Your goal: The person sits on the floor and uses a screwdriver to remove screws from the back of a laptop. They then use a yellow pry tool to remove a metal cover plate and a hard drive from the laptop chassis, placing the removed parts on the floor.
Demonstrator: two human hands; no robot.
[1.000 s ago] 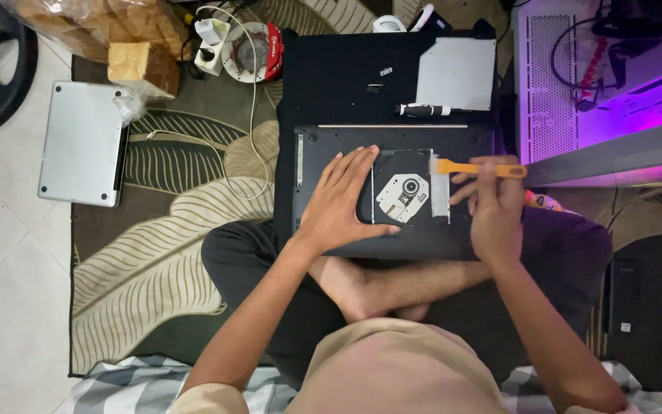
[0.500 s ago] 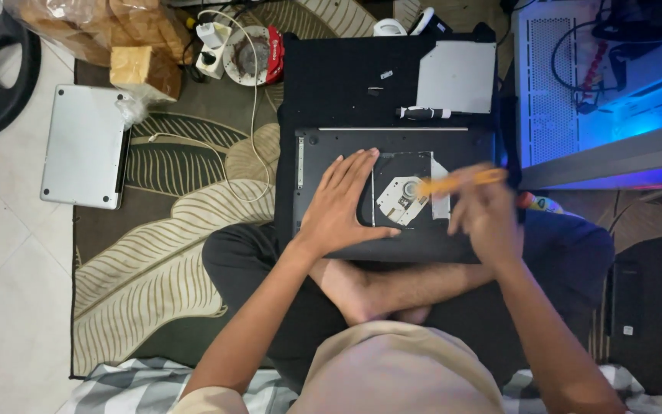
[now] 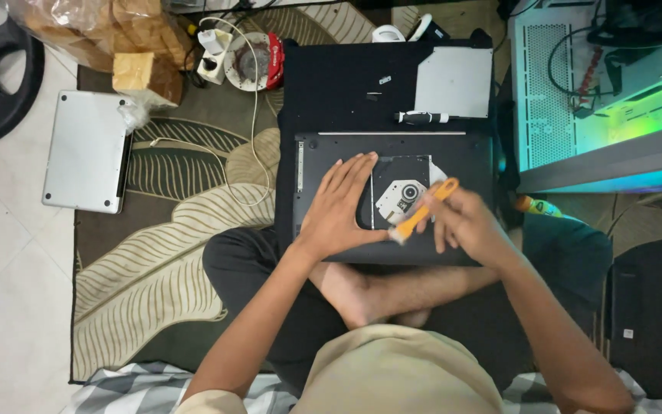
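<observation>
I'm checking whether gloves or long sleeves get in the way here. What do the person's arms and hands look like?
Both hands, left hand and right hand, are bare: no gloves, rings, watch or bands visible. Forearms are uncovered too. Short beige sleeves of a T-shirt show only at the picture's bottom edge.

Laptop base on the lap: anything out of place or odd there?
The optical drive lies exposed in the upturned dark laptop, its grey cover panel set aside on the black mat. Nothing looks spilled or broken.

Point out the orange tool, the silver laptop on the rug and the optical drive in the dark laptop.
orange tool (image 3: 426, 208), head view, mid-handle.
silver laptop (image 3: 86, 149), head view, middle of its shell.
optical drive (image 3: 401, 195), head view, pale plate by the hub.
</observation>
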